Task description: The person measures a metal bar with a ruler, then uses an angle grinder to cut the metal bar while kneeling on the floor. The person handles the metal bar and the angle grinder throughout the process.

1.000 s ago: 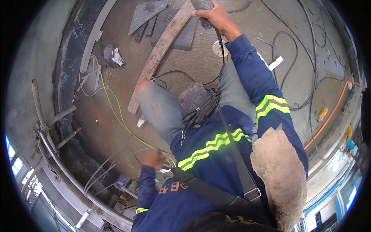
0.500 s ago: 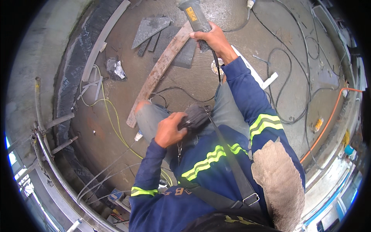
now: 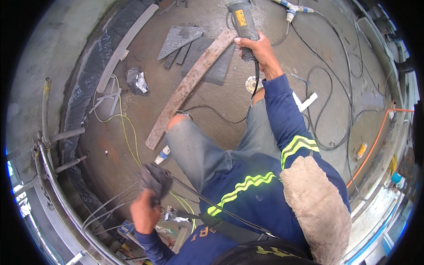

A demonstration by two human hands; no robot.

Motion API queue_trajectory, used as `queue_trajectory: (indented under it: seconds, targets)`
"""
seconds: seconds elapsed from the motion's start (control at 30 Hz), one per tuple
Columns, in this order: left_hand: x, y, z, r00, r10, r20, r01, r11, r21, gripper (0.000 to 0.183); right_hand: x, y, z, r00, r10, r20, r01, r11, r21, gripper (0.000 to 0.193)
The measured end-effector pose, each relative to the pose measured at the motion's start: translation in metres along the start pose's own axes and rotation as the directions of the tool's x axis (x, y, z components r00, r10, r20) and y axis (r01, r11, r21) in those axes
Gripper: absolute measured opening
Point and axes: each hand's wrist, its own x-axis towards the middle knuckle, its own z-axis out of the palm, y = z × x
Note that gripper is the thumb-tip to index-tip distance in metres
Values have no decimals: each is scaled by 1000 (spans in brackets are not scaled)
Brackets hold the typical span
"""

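At the upper middle, my right hand [image 3: 263, 53] is wrapped round the rear body of a grey angle grinder [image 3: 244, 26]; its front end is cut off by the view. A black cord [image 3: 256, 73] trails from the tool's near end. On the lower left, my left hand [image 3: 145, 214] is closed on a dark pouch [image 3: 157, 179], slightly blurred and held out from my waist. A dark strap [image 3: 201, 196] runs taut from the pouch across my jacket. Beside my right knee lies a round cutting disc [image 3: 251, 84].
A long curved plank [image 3: 190, 86] lies ahead, against dark stone slabs [image 3: 212, 57]. Black cables [image 3: 332, 88] loop over the wet floor on the right, near an orange hose [image 3: 377, 134]. Metal railing [image 3: 59, 185] curves along the left. A blue-white plug [image 3: 162, 154] lies by my left leg.
My left hand has swung down and left from my lap with the pouch, drawing the strap across. The grinder has shifted slightly right in the picture, still in my right hand.
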Motion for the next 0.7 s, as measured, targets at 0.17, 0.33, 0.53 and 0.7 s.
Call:
queue_trajectory:
  seconds: [0.17,0.33,0.53,0.7]
  targets:
    - [-31,-60,151,744,107,660,-4,988,-156,63,9,2,18,1000,-13,3,12,993,118,51]
    - [50,-25,96,832,288,474,-121,928,-353,57,20,28,21,996,22,-82,-11,993,121,70]
    - [230,51,96,966,178,-185,-221,212,-952,61,-20,22,92,968,114,224,-171,951,256,97]
    - [341,142,131,970,192,-150,-51,-440,-896,93,-41,35,125,956,-11,293,-27,992,127,69]
